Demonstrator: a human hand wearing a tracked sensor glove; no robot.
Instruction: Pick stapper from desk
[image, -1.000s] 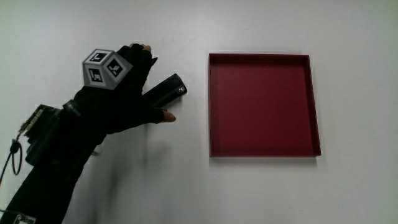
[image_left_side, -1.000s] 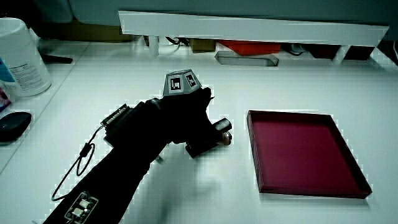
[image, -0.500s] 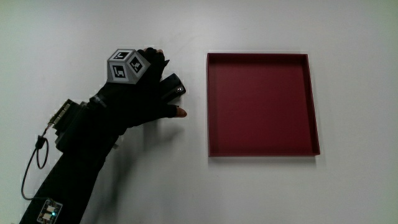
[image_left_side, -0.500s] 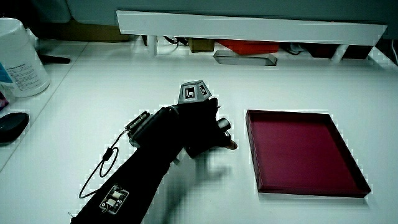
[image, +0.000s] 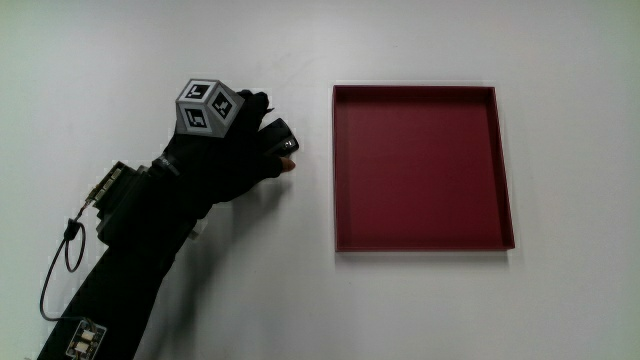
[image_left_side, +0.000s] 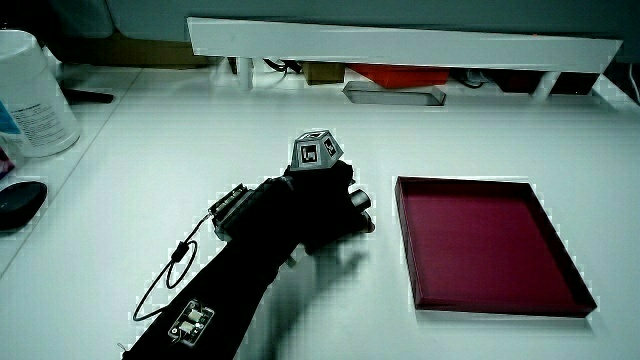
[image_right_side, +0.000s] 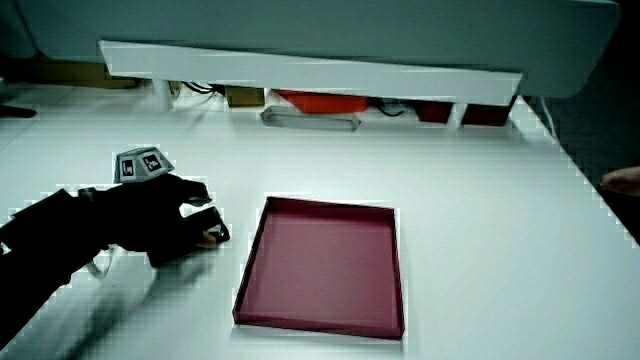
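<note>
A black stapler (image: 281, 137) lies on the white table beside the red tray (image: 421, 168); only its end pokes out from under the hand. The gloved hand (image: 243, 158) covers the stapler, fingers curled around it, with a thumb tip (image: 286, 164) showing beneath its end. In both side views the hand (image_left_side: 322, 205) (image_right_side: 178, 232) rests low on the table with the stapler's end (image_left_side: 361, 203) just visible between the fingers. The patterned cube (image: 207, 106) sits on the back of the hand.
The red tray (image_left_side: 487, 243) (image_right_side: 324, 266) holds nothing. A low white partition (image_left_side: 400, 45) runs along the table's edge farthest from the person. A white canister (image_left_side: 34, 92) and a dark mouse-like object (image_left_side: 20, 203) stand at the table's edge beside the forearm.
The hand slid toward the tray and over the stapler, then its fingers and thumb closed around it. The stapler has stayed in about the same spot.
</note>
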